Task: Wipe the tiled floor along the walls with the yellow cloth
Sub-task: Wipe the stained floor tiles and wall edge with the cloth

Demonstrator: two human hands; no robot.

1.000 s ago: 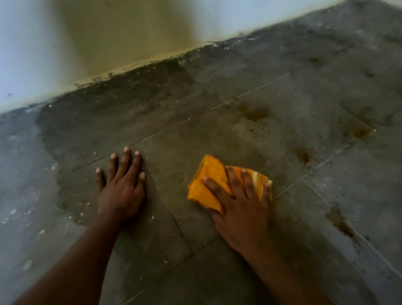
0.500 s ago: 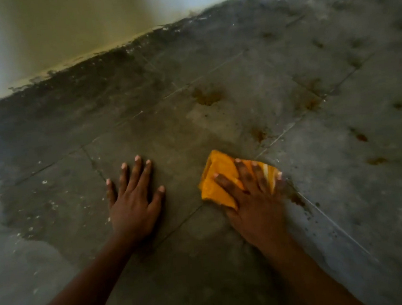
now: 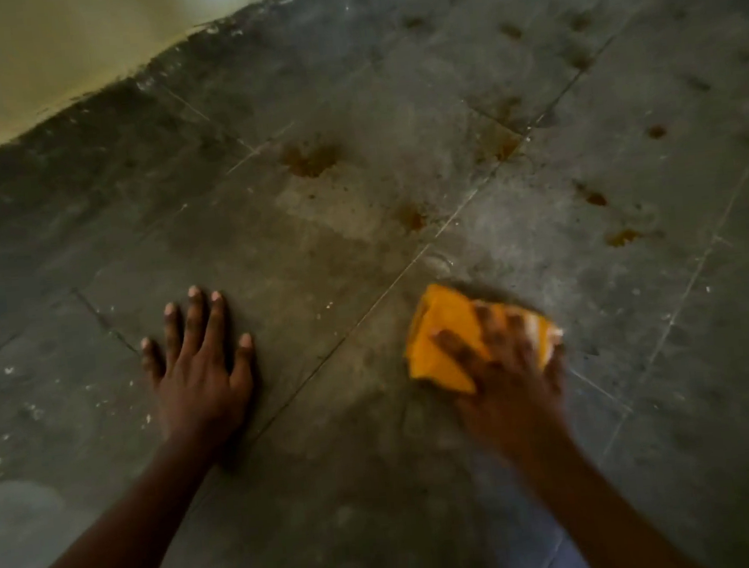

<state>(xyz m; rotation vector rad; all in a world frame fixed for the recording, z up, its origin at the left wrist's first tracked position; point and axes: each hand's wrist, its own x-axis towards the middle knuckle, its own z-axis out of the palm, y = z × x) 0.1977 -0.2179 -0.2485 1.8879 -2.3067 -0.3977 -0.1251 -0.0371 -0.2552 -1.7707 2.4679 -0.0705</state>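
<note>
Down on the grey tiled floor [image 3: 381, 487], your right hand [image 3: 508, 381] lies on top of the folded yellow cloth [image 3: 441, 346] and presses it flat against the tile. Its fingers [image 3: 460, 348] are spread and mostly straight over the fabric — the hand is blurred, so you cannot tell whether the fingertips curl round the far edge. The cloth sits just right of a pale grout line [image 3: 387, 291] that runs diagonally between your two hands, with its yellow corner showing left of and beyond your fingers and a whitish strip at its right edge.

Your left hand [image 3: 199, 376] rests palm-down on the bare tile, well apart from the cloth, fingers straight and slightly fanned, holding nothing.

Beyond the cloth, several brown stains [image 3: 310, 160] dot the tiles — the nearest one lies close to the grout line. Small white flecks [image 3: 9, 371] scatter over the floor left of your left hand. At upper left, a pale yellowish wall [image 3: 49, 54] meets the floor along a ragged dark edge.
</note>
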